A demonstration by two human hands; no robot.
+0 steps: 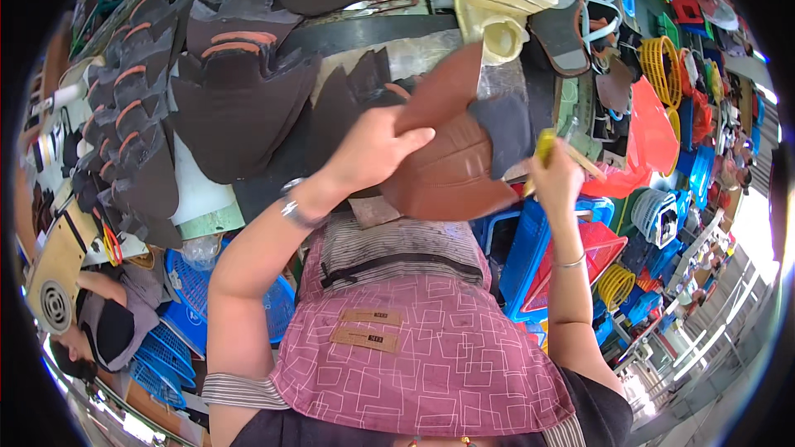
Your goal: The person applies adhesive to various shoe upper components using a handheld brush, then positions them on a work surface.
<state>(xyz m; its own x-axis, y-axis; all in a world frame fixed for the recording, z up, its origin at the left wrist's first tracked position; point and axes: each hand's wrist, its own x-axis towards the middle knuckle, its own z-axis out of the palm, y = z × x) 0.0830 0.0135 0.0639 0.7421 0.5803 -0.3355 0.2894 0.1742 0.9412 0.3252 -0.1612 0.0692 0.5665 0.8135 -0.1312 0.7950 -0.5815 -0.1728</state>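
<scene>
My left hand (374, 147) is closed on a brown leather shoe upper (447, 167), thumb on top, and holds it above the bench in front of my apron. One flap of the upper stands up toward the far side. At its right edge my right hand (556, 175) is closed round a slim tool with a yellow part (544, 146) and a pale, wood-coloured stick; motion blur hides its exact kind. Just behind the upper lies a dark grey piece (503, 128). Dark brown uppers (240, 108) with orange-red edges lie overlapped left of my left hand.
A cream-coloured machine or container with a round spout (501, 37) stands at the far middle. Right of my right hand is a red plastic sheet (650, 136). Blue crates (530, 269) stand below the bench at right, a blue basket (277, 306) at left. Another person (116, 314) is at far left.
</scene>
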